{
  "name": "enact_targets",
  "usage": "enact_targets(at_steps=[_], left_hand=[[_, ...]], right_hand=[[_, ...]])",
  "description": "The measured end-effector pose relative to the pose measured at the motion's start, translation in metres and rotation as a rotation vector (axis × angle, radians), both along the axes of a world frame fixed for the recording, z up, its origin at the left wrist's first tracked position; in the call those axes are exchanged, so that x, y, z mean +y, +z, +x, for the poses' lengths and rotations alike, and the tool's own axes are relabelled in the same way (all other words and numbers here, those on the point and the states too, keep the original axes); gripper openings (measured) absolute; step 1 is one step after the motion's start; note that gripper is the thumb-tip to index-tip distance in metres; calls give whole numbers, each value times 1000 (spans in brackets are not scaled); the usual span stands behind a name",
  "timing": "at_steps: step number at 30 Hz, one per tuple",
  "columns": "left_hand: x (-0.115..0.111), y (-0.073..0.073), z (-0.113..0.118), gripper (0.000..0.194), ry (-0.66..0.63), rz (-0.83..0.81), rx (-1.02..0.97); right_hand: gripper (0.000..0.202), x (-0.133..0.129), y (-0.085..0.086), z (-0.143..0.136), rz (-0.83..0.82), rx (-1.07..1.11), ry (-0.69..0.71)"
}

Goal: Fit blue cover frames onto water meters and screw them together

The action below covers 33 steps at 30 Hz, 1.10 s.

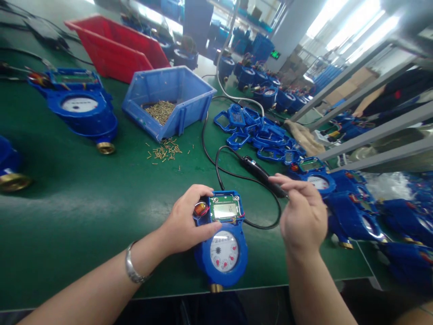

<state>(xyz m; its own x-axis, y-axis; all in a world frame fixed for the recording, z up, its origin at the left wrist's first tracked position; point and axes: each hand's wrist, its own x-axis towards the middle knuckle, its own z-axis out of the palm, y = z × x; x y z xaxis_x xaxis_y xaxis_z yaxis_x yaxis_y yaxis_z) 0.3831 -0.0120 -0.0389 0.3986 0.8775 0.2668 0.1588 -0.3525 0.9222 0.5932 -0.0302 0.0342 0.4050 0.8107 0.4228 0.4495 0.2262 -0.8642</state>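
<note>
Meter (224,251) is grasped by left hand (184,221), right hand (302,216) curled at screwdriver (257,171), grip unclear.

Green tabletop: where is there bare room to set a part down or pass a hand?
Widest patch: the green tabletop beyond the left forearm, bordered by blue round-dialled meters at upper left. A smaller patch lies between the left hand and the spilled brass screws. Crowded: the right side, with piled blue plastic frames, black corded tool and more meters.
</note>
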Motion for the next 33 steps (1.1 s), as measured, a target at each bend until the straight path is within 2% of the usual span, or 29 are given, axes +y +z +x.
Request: enact_targets(at_steps=[3, 5, 7, 9, 10, 11, 14, 15, 16, 18, 21, 23, 25, 28, 33], left_hand=[[0, 0, -1, 43, -22, 36, 2], [0, -1, 0, 43, -40, 59, -13], [-1, -1, 0, 42, -50, 63, -25], [-1, -3, 0, 42, -54, 52, -23], [-1, -4, 0, 43, -55, 43, -18], [0, -5, 0, 44, -60, 32, -12], [1, -7, -1, 46, -69, 7, -7], [1, -7, -2, 47, -73, -5, -7], [2, -7, -3, 49, -78, -24, -7], [3, -5, -5, 56, -93, -91, -17], [4, -1, -6, 63, -139, -212, -65], [5, 0, -6, 65, -183, -270, -120], [6, 1, -6, 65, -211, -316, -180], [6, -1, -6, 63, -220, -362, -237], [7, -3, -7, 61, -212, -364, -259]], right_hand=[[20, -22, -8, -16, -79, -450, 326], [32, -34, -9, -30, -94, -656, 477], [39, -40, -6, -38, -80, -712, 545], [33, -41, 2, -38, -72, -669, 601], [25, -38, 7, -34, -55, -614, 559], [17, -33, 12, -27, -30, -545, 453], [17, 4, 20, 11, 52, -386, -106], [16, 22, 18, 27, 51, -408, -251], [17, 42, 15, 44, -37, -491, -330], [13, 81, 1, 77, -143, -536, -359], [6, 122, -28, 111, -278, -585, -298], [6, 135, -46, 124, -334, -598, -264], [14, 139, -58, 132, -365, -598, -249], [20, 136, -61, 138, -385, -581, -232], [17, 111, -42, 135, -409, -476, -199]])
